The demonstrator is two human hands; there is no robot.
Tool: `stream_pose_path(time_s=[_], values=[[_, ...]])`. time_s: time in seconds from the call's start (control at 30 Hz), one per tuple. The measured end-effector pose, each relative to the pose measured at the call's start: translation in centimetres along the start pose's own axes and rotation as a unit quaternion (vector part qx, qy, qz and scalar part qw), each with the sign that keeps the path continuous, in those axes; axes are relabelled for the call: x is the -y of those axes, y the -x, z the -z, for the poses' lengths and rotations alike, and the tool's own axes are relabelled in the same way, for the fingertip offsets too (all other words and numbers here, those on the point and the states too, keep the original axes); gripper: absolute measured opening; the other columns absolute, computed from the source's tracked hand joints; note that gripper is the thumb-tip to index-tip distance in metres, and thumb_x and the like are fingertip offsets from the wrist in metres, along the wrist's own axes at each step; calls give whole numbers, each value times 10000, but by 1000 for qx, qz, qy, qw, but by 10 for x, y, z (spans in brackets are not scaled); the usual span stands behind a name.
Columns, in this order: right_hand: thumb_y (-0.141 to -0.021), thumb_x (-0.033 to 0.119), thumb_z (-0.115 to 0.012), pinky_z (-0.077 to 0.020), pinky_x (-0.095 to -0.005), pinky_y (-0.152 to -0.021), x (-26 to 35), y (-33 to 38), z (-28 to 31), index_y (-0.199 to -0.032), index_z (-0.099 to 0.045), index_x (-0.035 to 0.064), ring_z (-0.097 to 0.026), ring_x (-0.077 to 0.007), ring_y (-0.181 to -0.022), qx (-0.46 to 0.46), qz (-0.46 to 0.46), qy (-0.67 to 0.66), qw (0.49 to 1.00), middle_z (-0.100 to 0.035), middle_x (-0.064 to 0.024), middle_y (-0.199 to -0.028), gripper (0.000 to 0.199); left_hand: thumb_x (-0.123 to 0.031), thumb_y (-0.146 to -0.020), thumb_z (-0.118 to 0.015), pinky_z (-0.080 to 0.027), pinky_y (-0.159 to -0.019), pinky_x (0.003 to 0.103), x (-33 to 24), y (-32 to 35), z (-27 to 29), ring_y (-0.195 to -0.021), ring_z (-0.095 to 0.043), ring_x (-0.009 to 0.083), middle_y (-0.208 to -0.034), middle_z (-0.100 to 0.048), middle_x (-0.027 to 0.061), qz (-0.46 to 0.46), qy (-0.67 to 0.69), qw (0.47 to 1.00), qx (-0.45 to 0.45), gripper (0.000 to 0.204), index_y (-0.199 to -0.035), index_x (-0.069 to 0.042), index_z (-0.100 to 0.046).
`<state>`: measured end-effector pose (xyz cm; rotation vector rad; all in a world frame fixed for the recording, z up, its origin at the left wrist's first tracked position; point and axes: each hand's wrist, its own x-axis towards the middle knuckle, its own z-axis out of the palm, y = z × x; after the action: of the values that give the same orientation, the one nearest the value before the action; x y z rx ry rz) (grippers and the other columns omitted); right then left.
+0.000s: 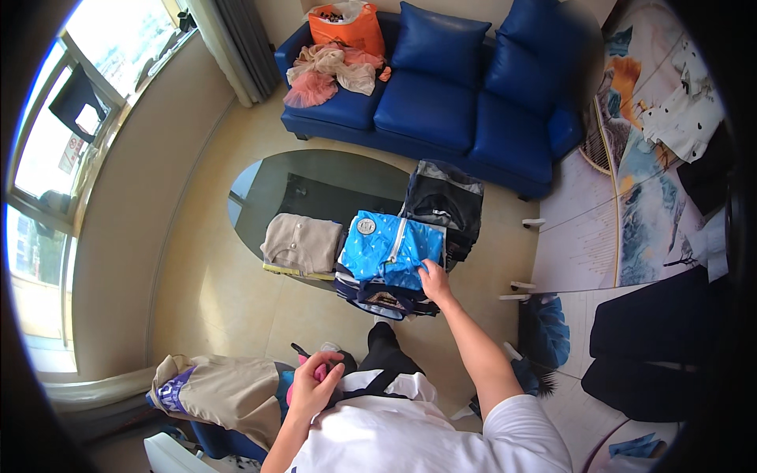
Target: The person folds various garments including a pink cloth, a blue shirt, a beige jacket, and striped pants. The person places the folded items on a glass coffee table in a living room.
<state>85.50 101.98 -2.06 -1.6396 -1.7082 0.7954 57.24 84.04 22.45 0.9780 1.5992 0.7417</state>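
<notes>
A bright blue zip-up jacket [393, 248] with small white marks, a white zip and a round grey badge lies folded on top of a pile of dark clothes [374, 298]. My right hand [434, 281] is closed on its near right corner. Close to my body, my left hand [314, 386] is curled, with something pink [320, 371] showing between the fingers; its kind is hidden. To the left of the jacket sits a folded beige buttoned top [301, 243] on other garments. Behind it on the right is a stack of black and grey clothes [445, 201].
The piles stand on an oval dark glass table [268, 185]. Beyond it is a blue sofa [426, 110] with an orange bag [345, 27] and pink and cream clothes [335, 69]. A beige garment [229, 390] is draped at the lower left; dark clothes [650, 323] are on the right.
</notes>
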Motion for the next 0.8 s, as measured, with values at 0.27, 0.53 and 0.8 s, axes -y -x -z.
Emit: stream_pose_path(time_s=[0.27,0.53,0.8], values=[[-829,186,-576,-387,-392,-526,177,56,38,-772,-522,-12,-467,-446,-639,53,24,-179,982,-495,-237,-661,212,-20,-867,-564,-395,-505,170,-15,-9,22,-576,-491,37,-919,-648,47,-97,68,993,7,223,-1083,13,-608],[-855,182,-610,-349,-315,-484,292,121,34,-652,-482,-14,-402,-164,-480,190,119,-281,933,-419,-123,-545,310,-15,-848,-593,-389,-464,187,14,-15,63,-551,-480,38,-760,-554,-6,-113,62,991,-26,171,-1016,4,-613],[-937,318,-500,-344,-358,-487,337,157,2,-653,-506,-24,-369,-251,-473,354,159,-293,874,-406,-171,-539,445,20,-773,-600,-339,-536,197,31,3,104,-563,-389,48,-749,-523,-10,-169,40,978,-119,189,-961,-1,-582]])
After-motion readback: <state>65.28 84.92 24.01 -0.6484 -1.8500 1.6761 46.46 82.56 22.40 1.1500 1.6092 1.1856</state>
